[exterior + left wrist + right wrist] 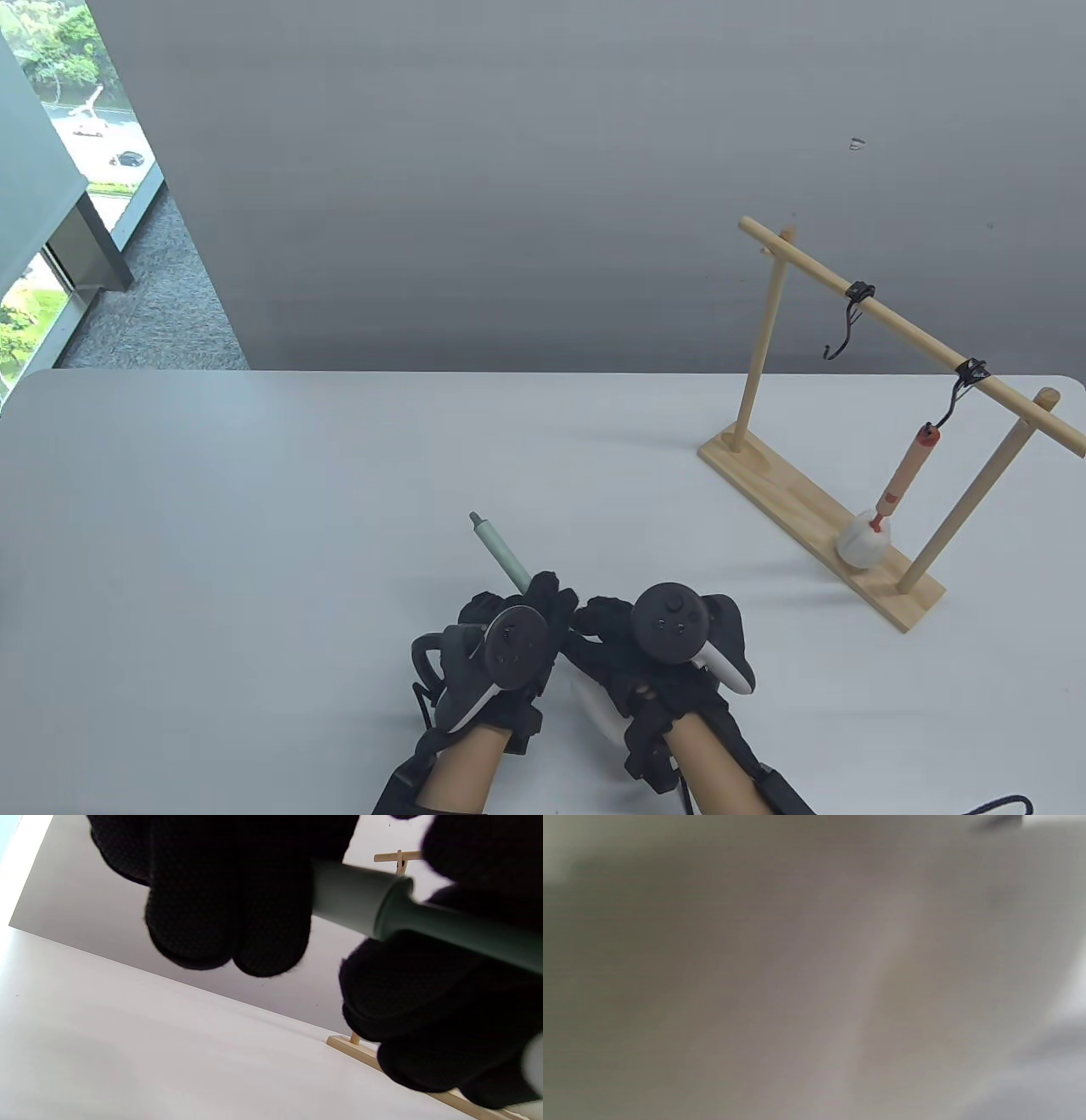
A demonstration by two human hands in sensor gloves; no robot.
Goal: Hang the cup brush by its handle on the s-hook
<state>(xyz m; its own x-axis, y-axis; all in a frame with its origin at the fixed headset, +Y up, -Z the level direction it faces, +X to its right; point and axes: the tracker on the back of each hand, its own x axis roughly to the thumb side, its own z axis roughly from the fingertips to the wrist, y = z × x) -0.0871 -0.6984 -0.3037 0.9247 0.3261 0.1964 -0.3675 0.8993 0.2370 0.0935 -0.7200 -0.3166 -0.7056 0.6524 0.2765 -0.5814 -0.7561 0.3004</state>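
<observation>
Green and slender, the handle of the cup brush (pixel 501 551) is seen in the table view to slant up and away to the left, its narrow capped tip pointing toward the far left of the white table (pixel 254 509). Its long axis runs diagonally from that tip back toward the two gloved hands, which are pressed close together at the near edge. The near part of the handle is hidden among the fingers of the left hand (pixel 501 645), so the free tip lies beyond and to the left of the grip. In the left wrist view the handle (pixel 424 921) is seen crossing between dark gloved fingers (pixel 229 908), which are curled about it. A white form, possibly the brush head, shows under the right hand (pixel 670 654), whose fingers appear closed over it; the right wrist view is wholly blurred.

Well apart, at the right, a wooden rack (pixel 848 407) carries two black s-hooks: the farther one (pixel 848 327) is bare, and from the nearer one (pixel 957 399) a pink-handled brush (pixel 891 501) hangs. No writing can be read.
</observation>
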